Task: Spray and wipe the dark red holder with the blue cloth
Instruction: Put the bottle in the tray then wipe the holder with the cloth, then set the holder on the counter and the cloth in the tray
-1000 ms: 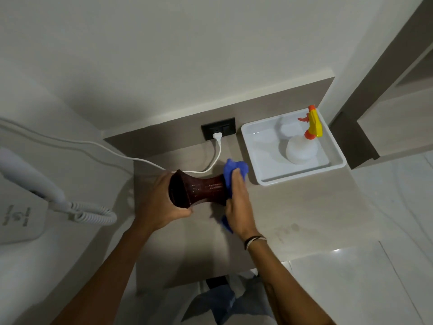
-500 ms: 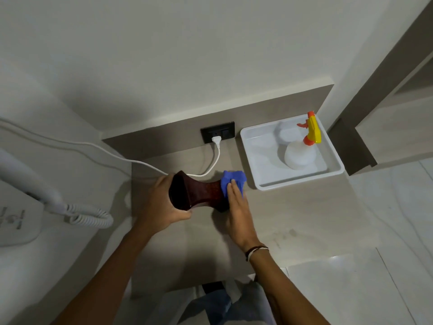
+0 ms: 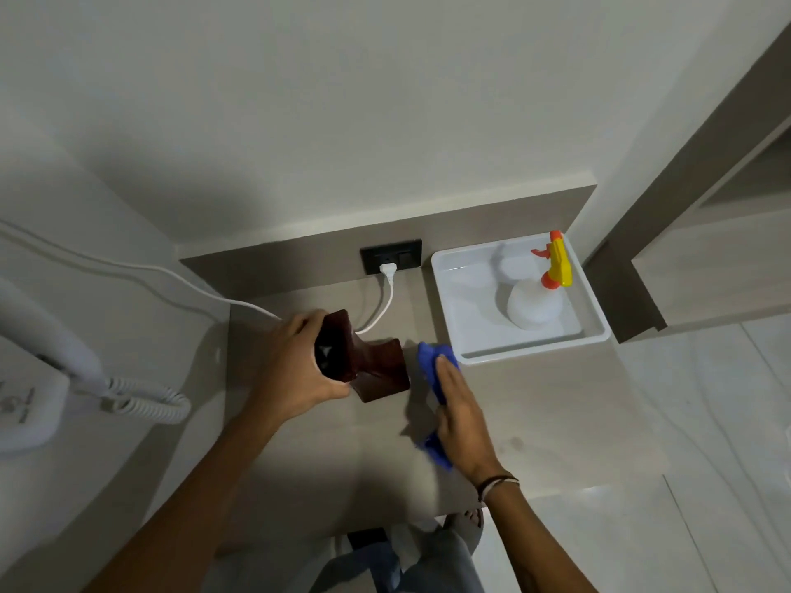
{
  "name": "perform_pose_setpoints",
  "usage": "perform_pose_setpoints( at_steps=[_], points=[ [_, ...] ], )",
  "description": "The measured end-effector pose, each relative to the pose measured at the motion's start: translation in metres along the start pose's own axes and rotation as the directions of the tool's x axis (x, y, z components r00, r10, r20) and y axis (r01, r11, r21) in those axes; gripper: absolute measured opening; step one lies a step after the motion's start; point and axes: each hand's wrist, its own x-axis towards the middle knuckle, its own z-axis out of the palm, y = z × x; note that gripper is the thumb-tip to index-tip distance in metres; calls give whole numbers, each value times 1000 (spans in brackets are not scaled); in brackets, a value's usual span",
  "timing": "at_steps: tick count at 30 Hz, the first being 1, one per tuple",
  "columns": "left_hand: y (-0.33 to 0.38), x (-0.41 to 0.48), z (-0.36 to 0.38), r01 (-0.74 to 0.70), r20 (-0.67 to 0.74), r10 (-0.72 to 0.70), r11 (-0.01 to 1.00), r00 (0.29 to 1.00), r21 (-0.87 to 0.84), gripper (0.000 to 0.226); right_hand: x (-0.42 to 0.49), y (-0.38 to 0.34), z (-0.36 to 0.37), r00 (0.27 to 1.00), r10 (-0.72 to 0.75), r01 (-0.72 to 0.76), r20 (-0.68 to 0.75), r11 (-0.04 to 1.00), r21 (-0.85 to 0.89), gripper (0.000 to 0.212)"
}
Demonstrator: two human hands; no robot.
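Note:
The dark red holder (image 3: 376,370), waisted with flared square ends, is tilted over the wooden counter (image 3: 535,413). My left hand (image 3: 295,370) grips its upper open end, while its lower end rests on or near the counter. My right hand (image 3: 458,413) holds the blue cloth (image 3: 430,361) just right of the holder, a small gap apart; cloth shows above the fingers and below the palm. The spray bottle (image 3: 535,306), white with a yellow and orange trigger head, stands in the white tray (image 3: 466,336) at the back right.
A white cable (image 3: 385,301) runs from the black wall socket (image 3: 391,256) across the counter's back behind the holder. A white wall-mounted hair dryer with a coiled cord (image 3: 141,400) hangs at the left. The counter's front edge is near my legs.
The holder has swung from lying level between my hands to tilted, its lower end down. My right hand and cloth came off its end and moved right.

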Motion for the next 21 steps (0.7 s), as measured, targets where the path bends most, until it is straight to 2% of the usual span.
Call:
perform_pose_setpoints(
  at_steps=[6, 10, 13, 17, 19, 21],
  points=[
    [31, 12, 9, -39, 33, 34, 986, 999, 162, 116, 13, -13, -54, 982, 13, 18, -190, 987, 162, 69],
    [46, 16, 16, -32, 24, 27, 973, 999, 227, 118, 45, -14, -77, 975, -18, 38, -223, 996, 85, 66],
    [53, 17, 22, -18, 14, 15, 974, 1000, 227, 118, 81, -5, -87, 992, -37, 30, -124, 998, -59, 62],
    [60, 18, 33, -18, 3, 18, 969, 1000, 247, 119, 130, 8, -87, 994, -93, 107, 64, 952, -287, 63],
    [62, 18, 37, -2, -10, 5, 970, 1000, 245, 118, 151, 19, -80, 979, -98, 172, 179, 871, -461, 67],
    [62, 19, 40, 9, -18, -5, 974, 1000, 228, 117, 162, 31, -72, 954, -66, 252, 292, 703, -665, 68]
  ],
)
